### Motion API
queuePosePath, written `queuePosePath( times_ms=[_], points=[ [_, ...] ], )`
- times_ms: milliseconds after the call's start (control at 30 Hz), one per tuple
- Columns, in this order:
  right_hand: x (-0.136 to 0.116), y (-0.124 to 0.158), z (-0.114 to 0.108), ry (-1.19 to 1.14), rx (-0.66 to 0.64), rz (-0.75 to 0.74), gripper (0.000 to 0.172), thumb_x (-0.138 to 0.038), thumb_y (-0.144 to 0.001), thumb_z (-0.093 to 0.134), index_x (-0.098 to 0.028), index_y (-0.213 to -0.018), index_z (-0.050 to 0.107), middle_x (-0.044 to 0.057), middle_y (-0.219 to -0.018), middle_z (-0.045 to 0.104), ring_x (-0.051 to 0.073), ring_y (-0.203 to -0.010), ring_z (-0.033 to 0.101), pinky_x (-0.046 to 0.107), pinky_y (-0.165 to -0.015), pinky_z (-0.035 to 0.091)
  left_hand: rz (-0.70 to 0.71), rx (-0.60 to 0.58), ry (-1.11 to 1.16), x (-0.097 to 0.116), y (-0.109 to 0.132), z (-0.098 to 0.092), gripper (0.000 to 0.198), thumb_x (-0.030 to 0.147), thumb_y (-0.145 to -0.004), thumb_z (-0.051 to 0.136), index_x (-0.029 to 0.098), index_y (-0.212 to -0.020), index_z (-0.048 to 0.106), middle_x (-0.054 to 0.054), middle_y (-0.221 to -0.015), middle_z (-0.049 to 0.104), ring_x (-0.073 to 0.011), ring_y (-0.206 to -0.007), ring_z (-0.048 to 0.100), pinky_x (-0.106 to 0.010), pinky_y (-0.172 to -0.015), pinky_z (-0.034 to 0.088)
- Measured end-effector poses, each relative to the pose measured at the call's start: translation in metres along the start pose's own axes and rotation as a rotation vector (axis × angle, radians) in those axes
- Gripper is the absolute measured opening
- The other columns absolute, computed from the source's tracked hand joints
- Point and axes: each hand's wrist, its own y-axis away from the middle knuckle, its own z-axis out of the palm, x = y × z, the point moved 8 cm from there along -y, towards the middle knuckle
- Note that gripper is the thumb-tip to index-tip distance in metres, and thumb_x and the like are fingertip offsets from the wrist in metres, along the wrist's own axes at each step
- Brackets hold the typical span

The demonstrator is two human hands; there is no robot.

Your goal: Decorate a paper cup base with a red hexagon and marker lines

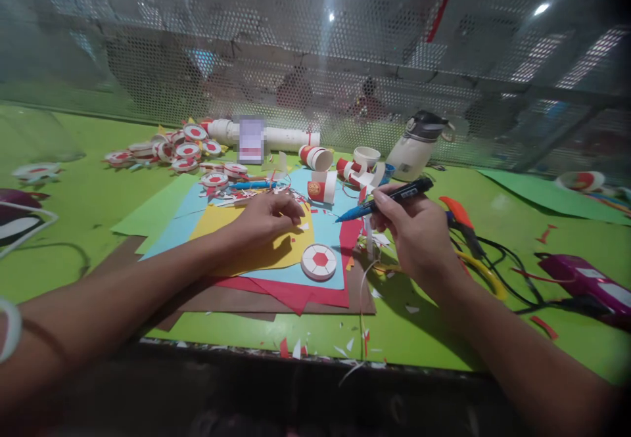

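My right hand (419,233) is closed round a black marker (408,192) with a blue front end, its tip pointing left in the air over the papers. Palm down, my left hand (269,219) hovers over yellow paper (256,256), fingers loosely bent and slightly apart, with no object visible in them. A round white disc (319,262) with a red centre and drawn lines lies flat on light blue paper (280,278), between and below both hands. White and red scraps (251,195) are scattered behind my left hand, beside a blue pen (252,185).
Behind are a pile of similar discs (187,150), a white tube (290,138), cut paper cups (321,188) and a beige jug (413,151). To the right lie orange-handled pliers (461,220), cables and a purple glue gun (586,282). A perforated metal screen (246,62) stands at the back.
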Motion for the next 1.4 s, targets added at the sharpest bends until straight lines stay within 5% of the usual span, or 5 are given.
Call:
queuePosePath(
  times_ms=[300,700,1067,1267,1400],
  points=[
    [0.002,-0.001,0.001,-0.029,0.001,-0.002,0.016,-0.025,-0.077,0.069,-0.017,-0.09,0.064,-0.003,-0.065,0.058,0.013,-0.06,0.054,0.031,-0.061,0.045,0.17,-0.083,-0.219,0.017,0.008,0.011,0.016,0.021,-0.073,0.057,0.017,-0.083,0.069,-0.007,-0.08,0.067,-0.0203,-0.076,0.06,-0.033,-0.068,0.046],
    [-0.003,-0.002,0.001,-0.096,0.016,0.032,0.016,-0.027,-0.078,0.065,-0.018,-0.069,0.055,-0.009,-0.045,0.042,0.007,-0.042,0.039,0.025,-0.048,0.042,0.186,-0.502,-0.42,0.025,0.02,0.035,0.06,0.018,-0.065,0.054,0.01,-0.124,0.055,-0.011,-0.104,0.064,-0.0205,-0.084,0.058,-0.032,-0.073,0.047],
    [-0.001,-0.001,0.012,-0.075,-0.022,0.029,0.015,-0.025,-0.078,0.067,-0.017,-0.068,0.057,-0.009,-0.042,0.044,0.006,-0.038,0.037,0.022,-0.041,0.032,0.147,-0.76,-0.459,0.019,0.007,0.042,0.071,0.019,-0.062,0.051,0.011,-0.133,0.046,-0.014,-0.127,0.059,-0.0264,-0.116,0.054,-0.036,-0.097,0.043],
    [-0.021,-0.008,0.014,0.023,-0.064,0.015,0.022,-0.026,-0.083,0.065,-0.017,-0.065,0.055,-0.008,-0.04,0.043,0.006,-0.038,0.038,0.022,-0.04,0.028,0.122,-0.765,-0.427,0.022,0.015,0.043,0.071,0.034,-0.068,0.063,0.012,-0.133,0.046,-0.016,-0.133,0.054,-0.0311,-0.121,0.05,-0.042,-0.101,0.04],
    [-0.025,-0.002,0.018,0.125,-0.144,0.011,0.017,-0.026,-0.086,0.062,-0.017,-0.072,0.056,-0.007,-0.046,0.048,0.007,-0.042,0.042,0.023,-0.042,0.029,0.122,-0.649,-0.333,0.018,0.022,0.04,0.076,0.038,-0.07,0.07,0.015,-0.137,0.042,-0.014,-0.135,0.052,-0.0297,-0.122,0.05,-0.042,-0.103,0.039]
  ],
)
